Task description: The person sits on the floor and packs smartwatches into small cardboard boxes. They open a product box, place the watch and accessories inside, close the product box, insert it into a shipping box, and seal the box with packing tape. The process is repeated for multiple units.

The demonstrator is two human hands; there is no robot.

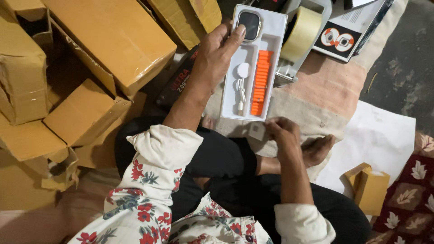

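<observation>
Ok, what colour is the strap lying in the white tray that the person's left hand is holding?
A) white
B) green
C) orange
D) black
C: the strap in the white tray is bright orange, lying beside a white charging cable, while the left hand grips the tray's edge.

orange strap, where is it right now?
In the head view, the orange strap lies in the right slot of the white tray, beside the white charging cable, below the watch face. The left hand grips the tray's left edge.
</observation>
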